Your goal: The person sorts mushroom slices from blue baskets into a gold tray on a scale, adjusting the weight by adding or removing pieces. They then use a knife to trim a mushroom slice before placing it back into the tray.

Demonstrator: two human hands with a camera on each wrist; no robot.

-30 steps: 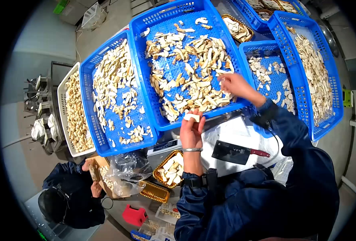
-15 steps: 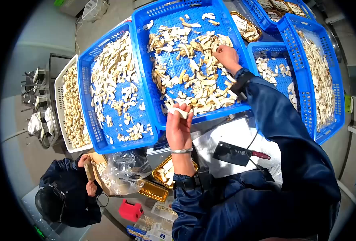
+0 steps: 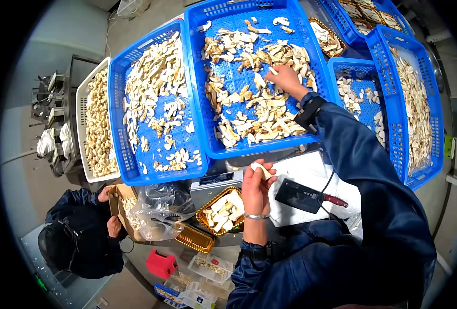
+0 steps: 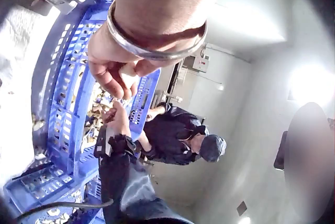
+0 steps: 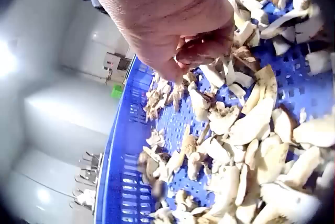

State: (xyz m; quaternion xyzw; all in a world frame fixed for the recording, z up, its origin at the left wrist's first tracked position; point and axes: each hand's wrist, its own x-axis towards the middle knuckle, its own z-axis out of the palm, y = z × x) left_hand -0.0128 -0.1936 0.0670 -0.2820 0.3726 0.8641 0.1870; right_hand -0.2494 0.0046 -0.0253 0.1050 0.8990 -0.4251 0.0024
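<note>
In the head view, the left hand (image 3: 256, 191) holds white mushroom slices (image 3: 261, 171) between its curled fingers and thumb, below the front edge of the middle blue crate (image 3: 223, 153). The left wrist view also has this hand (image 4: 118, 67) gripping a white piece (image 4: 127, 75). Over the middle crate, the right hand (image 3: 286, 81) pinches a pale slice (image 3: 273, 70) at its fingertips, above a spread of mushroom slices (image 3: 269, 110). Seen from the right wrist, the right hand (image 5: 172, 20) is curled low over the slices, its fingertips partly hidden.
Other blue crates (image 3: 159, 180) stand on both sides, with a white crate (image 3: 80, 118) at far left. A cleaver (image 3: 300, 195) lies on white paper (image 3: 303, 166). Near it are a scale (image 3: 215, 180), a filled gold tray (image 3: 202, 215) and an empty one (image 3: 195, 242). Another person (image 3: 79, 232) works at lower left.
The left hand has drawn back from the crate's front edge with its slices. The right hand has moved farther into the middle crate, and a slice now shows at its fingertips.
</note>
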